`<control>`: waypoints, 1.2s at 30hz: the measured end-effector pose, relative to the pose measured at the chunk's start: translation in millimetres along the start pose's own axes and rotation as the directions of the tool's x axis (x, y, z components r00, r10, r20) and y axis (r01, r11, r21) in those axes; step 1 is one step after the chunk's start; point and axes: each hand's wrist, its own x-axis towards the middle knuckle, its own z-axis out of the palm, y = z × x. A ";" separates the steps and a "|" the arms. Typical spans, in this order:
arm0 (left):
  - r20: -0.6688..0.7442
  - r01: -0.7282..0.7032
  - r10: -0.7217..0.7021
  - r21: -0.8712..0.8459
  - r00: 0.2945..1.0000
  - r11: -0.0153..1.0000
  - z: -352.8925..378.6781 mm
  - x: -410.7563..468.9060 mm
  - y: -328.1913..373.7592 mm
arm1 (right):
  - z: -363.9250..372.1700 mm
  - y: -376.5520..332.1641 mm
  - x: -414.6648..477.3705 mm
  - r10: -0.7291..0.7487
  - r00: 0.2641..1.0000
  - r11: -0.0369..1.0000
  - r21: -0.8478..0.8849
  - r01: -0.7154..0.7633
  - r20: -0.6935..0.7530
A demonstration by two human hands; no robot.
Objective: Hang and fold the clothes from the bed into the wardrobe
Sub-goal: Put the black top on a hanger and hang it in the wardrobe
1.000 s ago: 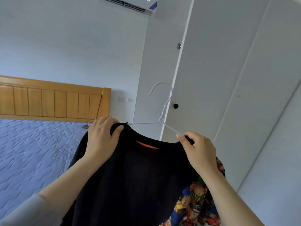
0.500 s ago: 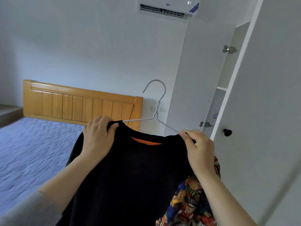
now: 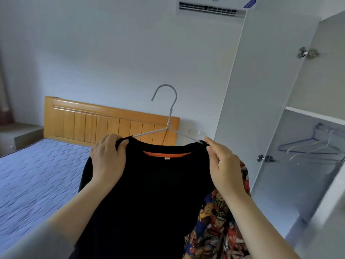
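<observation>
A black shirt (image 3: 160, 193) with an orange collar lining hangs on a white wire hanger (image 3: 169, 116), held up in front of me. My left hand (image 3: 107, 159) grips the shirt's left shoulder over the hanger arm. My right hand (image 3: 222, 169) pinches the right shoulder at the hanger's other arm. A bear-print sleeve (image 3: 218, 221) shows below my right forearm. The open wardrobe (image 3: 308, 116) stands at the right, with several empty hangers (image 3: 309, 146) on its rail. The bed (image 3: 37, 176) with a blue quilted cover lies at the left.
A wooden headboard (image 3: 104, 124) backs the bed against the wall. An air conditioner (image 3: 214, 4) is mounted high on the wall. The wardrobe's white side panel (image 3: 261, 90) and an open door (image 3: 328, 212) stand at the right.
My view has swung leftward and down, so the wardrobe's inside with its rail and hangers came into view at the right. Both hands keep their hold on the shirt's shoulders.
</observation>
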 end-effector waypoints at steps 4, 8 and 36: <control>0.005 -0.060 0.060 -0.051 0.998 0.997 43.7 52.5 -7.6 | 28.6 28.1 39.1 0.039 0.987 0.998 -0.038 -0.045 -0.155; 0.028 -0.114 0.117 -0.082 0.993 0.990 88.4 92.2 -11.7 | 45.0 57.9 79.3 0.116 0.975 0.986 -0.096 -0.136 -0.191; 0.509 -0.231 0.572 -0.583 0.644 0.779 451.3 139.2 192.7 | -69.7 305.9 120.8 0.060 0.848 0.779 -0.506 -0.370 -0.527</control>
